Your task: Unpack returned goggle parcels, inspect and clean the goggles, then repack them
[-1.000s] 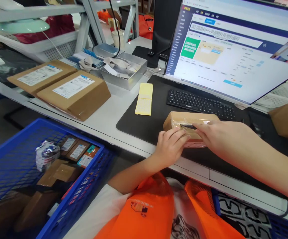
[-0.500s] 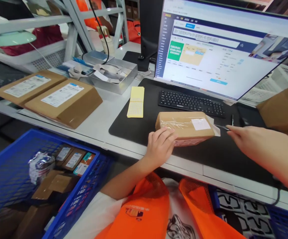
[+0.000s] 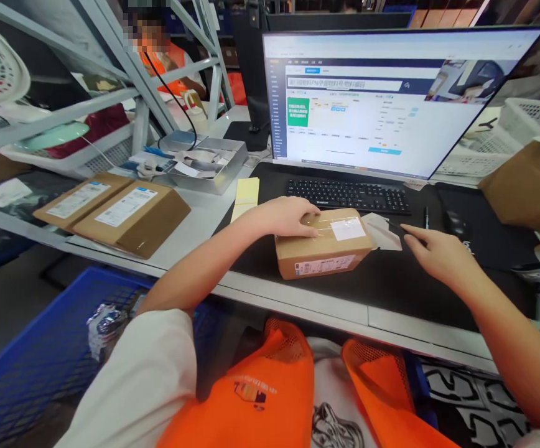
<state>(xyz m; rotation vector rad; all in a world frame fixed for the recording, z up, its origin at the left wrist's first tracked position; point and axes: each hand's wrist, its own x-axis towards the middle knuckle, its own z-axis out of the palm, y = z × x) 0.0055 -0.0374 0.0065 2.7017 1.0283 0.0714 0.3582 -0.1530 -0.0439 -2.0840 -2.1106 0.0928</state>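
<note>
A brown cardboard box [image 3: 314, 252] lies on the black desk mat [image 3: 419, 283]. It has clear tape, a white label on top and a printed label on the near side. My left hand [image 3: 293, 218] grips its left end from above, fingers over the far edge and thumb on top. At the box's right end a whitish flap [image 3: 382, 231] sticks out. Just right of this flap, my right hand [image 3: 431, 246] pinches a slim tool, its kind too small to make out. The tool's tip points left at the flap.
Behind the box are a keyboard [image 3: 347, 195] and a lit monitor [image 3: 344, 118]. A mouse [image 3: 455, 224] and a pen [image 3: 426, 218] lie to the right. Two labelled cartons [image 3: 132, 218] sit left, near a metal tray [image 3: 218, 180]. A blue crate [image 3: 55, 336] stands below. Another person is beyond the rack.
My left hand has moved from the box's near edge to its top left. The box is turned, showing its near-side label, and the flap sticks out further. The view has shifted.
</note>
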